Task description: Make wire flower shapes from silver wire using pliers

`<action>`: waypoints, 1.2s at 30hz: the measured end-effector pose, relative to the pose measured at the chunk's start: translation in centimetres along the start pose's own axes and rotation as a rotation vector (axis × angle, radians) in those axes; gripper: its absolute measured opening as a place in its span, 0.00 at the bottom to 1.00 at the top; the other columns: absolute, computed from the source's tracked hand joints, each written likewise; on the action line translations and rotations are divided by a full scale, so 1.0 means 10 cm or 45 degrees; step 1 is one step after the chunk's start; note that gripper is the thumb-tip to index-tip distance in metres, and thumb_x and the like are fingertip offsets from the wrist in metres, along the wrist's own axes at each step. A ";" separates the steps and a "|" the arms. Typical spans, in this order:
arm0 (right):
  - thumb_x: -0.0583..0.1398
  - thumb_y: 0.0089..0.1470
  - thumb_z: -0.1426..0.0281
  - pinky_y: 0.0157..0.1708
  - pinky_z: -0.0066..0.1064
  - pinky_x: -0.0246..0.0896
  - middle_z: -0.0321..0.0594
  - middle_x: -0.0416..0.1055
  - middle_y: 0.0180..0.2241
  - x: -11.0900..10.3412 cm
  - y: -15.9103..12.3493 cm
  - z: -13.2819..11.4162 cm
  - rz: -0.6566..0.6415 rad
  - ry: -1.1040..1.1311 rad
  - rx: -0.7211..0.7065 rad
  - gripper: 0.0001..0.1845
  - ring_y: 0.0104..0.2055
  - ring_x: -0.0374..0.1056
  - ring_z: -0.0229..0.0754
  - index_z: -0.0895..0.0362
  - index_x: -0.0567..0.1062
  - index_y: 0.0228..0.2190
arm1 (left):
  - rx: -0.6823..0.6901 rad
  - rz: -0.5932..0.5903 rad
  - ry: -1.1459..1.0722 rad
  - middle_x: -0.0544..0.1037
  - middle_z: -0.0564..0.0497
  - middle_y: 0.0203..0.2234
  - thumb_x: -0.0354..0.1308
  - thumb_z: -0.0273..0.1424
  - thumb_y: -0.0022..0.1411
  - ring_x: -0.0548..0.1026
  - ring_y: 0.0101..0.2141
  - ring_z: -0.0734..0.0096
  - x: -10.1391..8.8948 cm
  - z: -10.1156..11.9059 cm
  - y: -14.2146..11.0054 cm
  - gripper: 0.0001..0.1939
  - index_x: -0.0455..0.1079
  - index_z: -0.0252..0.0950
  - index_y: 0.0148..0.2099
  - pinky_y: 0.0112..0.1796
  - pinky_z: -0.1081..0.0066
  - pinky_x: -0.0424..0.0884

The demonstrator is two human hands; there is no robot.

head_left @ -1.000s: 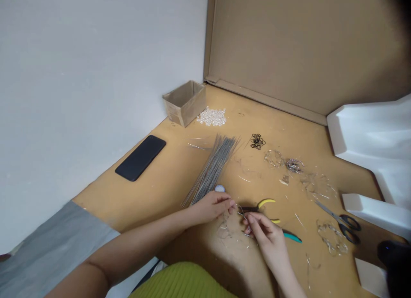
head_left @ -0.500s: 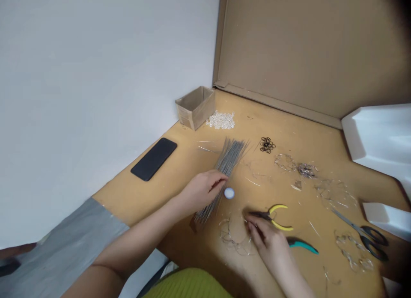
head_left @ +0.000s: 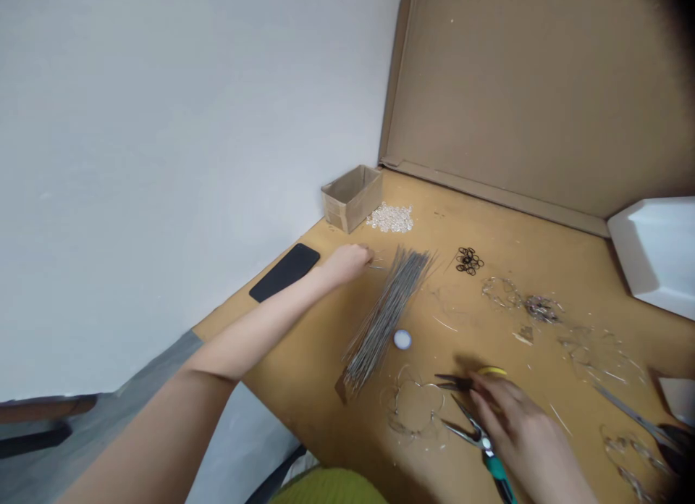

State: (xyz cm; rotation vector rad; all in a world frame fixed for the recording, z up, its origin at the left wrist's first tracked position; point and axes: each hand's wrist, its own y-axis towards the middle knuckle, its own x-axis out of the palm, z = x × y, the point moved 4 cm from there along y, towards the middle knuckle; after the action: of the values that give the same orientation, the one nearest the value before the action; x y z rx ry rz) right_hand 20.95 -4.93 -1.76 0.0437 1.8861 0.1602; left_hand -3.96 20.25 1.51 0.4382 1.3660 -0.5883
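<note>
My left hand [head_left: 350, 263] reaches across the table with fingers curled in. Its fingertips are beside a few short wire pieces [head_left: 376, 266], and what is in them is hidden. My right hand [head_left: 518, 417] has its fingers closed around yellow-handled pliers [head_left: 455, 382], jaws pointing left. Just below lie teal-handled pliers [head_left: 481, 439] with their jaws apart. A shaped wire loop [head_left: 417, 410] rests left of both pliers. Between my hands are a bundle of straight grey wires [head_left: 386, 316] and a small white disc [head_left: 402, 339].
A cardboard box [head_left: 352, 203] stands by the wall beside a pile of clear beads [head_left: 391, 218]. A black phone [head_left: 285, 272] lies near the left edge. Black rings [head_left: 468, 261], beaded wire pieces [head_left: 543, 308], scissors [head_left: 641, 421] and white foam [head_left: 654, 254] are to the right.
My left hand has left the grey wire bundle and moved away, toward the short wires near the box. My right hand has gone from the wire loop to the yellow-handled pliers.
</note>
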 end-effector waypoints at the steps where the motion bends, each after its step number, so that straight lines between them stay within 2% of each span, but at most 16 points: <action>1: 0.52 0.56 0.61 0.37 0.37 0.69 0.41 0.75 0.42 -0.03 -0.06 0.10 -0.010 -0.030 0.018 0.15 0.40 0.73 0.46 0.50 0.74 0.41 | 0.036 -0.013 0.041 0.74 0.42 0.36 0.46 0.25 0.60 0.73 0.37 0.65 0.02 0.00 0.06 0.12 0.71 0.32 0.37 0.37 0.70 0.66; 4: 0.52 0.54 0.61 0.37 0.39 0.68 0.42 0.75 0.43 -0.11 -0.28 0.36 -0.039 -0.141 -0.001 0.17 0.39 0.73 0.48 0.49 0.74 0.43 | 0.114 -0.054 0.142 0.74 0.41 0.36 0.46 0.24 0.59 0.73 0.37 0.64 0.11 0.05 0.19 0.11 0.71 0.31 0.38 0.37 0.70 0.66; 7: 0.56 0.49 0.60 0.42 0.44 0.65 0.46 0.69 0.50 -0.16 -0.52 0.48 -0.093 -0.313 -0.035 0.28 0.48 0.68 0.54 0.51 0.67 0.53 | 0.148 -0.086 0.215 0.75 0.38 0.35 0.47 0.22 0.57 0.74 0.38 0.61 0.19 0.11 0.26 0.11 0.71 0.28 0.37 0.36 0.68 0.66; 9: 0.58 0.45 0.60 0.45 0.46 0.62 0.46 0.65 0.55 -0.18 -0.64 0.46 -0.112 -0.396 -0.098 0.35 0.53 0.63 0.57 0.52 0.62 0.56 | 0.161 -0.098 0.244 0.75 0.37 0.34 0.46 0.20 0.57 0.74 0.39 0.59 0.23 0.14 0.27 0.12 0.71 0.27 0.37 0.36 0.67 0.66; 12: 0.57 0.44 0.63 0.48 0.46 0.59 0.46 0.61 0.57 -0.20 -0.73 0.33 -0.110 -0.429 -0.209 0.38 0.58 0.56 0.57 0.53 0.60 0.58 | 0.177 -0.104 0.266 0.75 0.36 0.35 0.44 0.19 0.57 0.74 0.39 0.58 0.25 0.16 0.27 0.14 0.71 0.26 0.38 0.37 0.66 0.66; 16: 0.58 0.42 0.63 0.47 0.46 0.59 0.48 0.59 0.58 -0.21 -0.76 0.17 -0.126 -0.420 -0.235 0.40 0.58 0.56 0.58 0.54 0.58 0.59 | 0.168 -0.100 0.262 0.75 0.37 0.36 0.45 0.19 0.56 0.73 0.40 0.57 0.26 0.12 0.24 0.13 0.70 0.26 0.38 0.39 0.65 0.66; 20: 0.57 0.44 0.60 0.46 0.46 0.60 0.48 0.62 0.56 -0.14 -0.80 0.09 -0.165 -0.419 -0.219 0.38 0.56 0.58 0.59 0.51 0.59 0.58 | 0.123 -0.091 0.223 0.75 0.37 0.37 0.48 0.22 0.55 0.73 0.40 0.59 0.27 0.06 0.20 0.11 0.70 0.28 0.38 0.39 0.67 0.66; 23: 0.57 0.44 0.62 0.44 0.47 0.60 0.48 0.65 0.54 -0.07 -0.83 0.11 -0.115 -0.476 -0.215 0.37 0.55 0.60 0.60 0.51 0.60 0.58 | 0.091 -0.087 0.172 0.75 0.38 0.38 0.49 0.23 0.54 0.73 0.39 0.61 0.24 0.02 0.16 0.11 0.69 0.29 0.38 0.38 0.68 0.65; 26: 0.57 0.43 0.62 0.43 0.46 0.61 0.49 0.66 0.53 -0.02 -0.84 0.14 -0.064 -0.521 -0.286 0.38 0.54 0.61 0.59 0.54 0.59 0.58 | 0.066 -0.096 0.088 0.75 0.41 0.35 0.49 0.24 0.53 0.72 0.36 0.65 0.17 -0.04 0.13 0.10 0.69 0.31 0.37 0.35 0.71 0.65; 31: 0.57 0.43 0.65 0.40 0.42 0.62 0.50 0.68 0.51 -0.04 -0.81 0.17 -0.040 -0.545 -0.378 0.36 0.51 0.63 0.58 0.56 0.62 0.56 | 0.055 -0.132 -0.139 0.75 0.49 0.31 0.49 0.24 0.51 0.70 0.29 0.74 0.08 -0.17 0.12 0.11 0.69 0.33 0.37 0.31 0.77 0.62; 36: 0.57 0.42 0.67 0.39 0.40 0.63 0.46 0.70 0.48 -0.06 -0.80 0.24 -0.075 -0.519 -0.393 0.31 0.50 0.64 0.56 0.55 0.68 0.51 | 0.073 -0.159 -0.345 0.75 0.51 0.29 0.48 0.27 0.52 0.69 0.27 0.77 0.04 -0.24 0.12 0.12 0.70 0.32 0.36 0.30 0.78 0.61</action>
State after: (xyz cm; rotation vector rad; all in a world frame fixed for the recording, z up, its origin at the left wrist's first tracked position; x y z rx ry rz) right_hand 23.80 -12.73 -3.02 -0.1772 1.4385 0.3715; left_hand -5.03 22.59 0.63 0.3080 1.1247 -0.7629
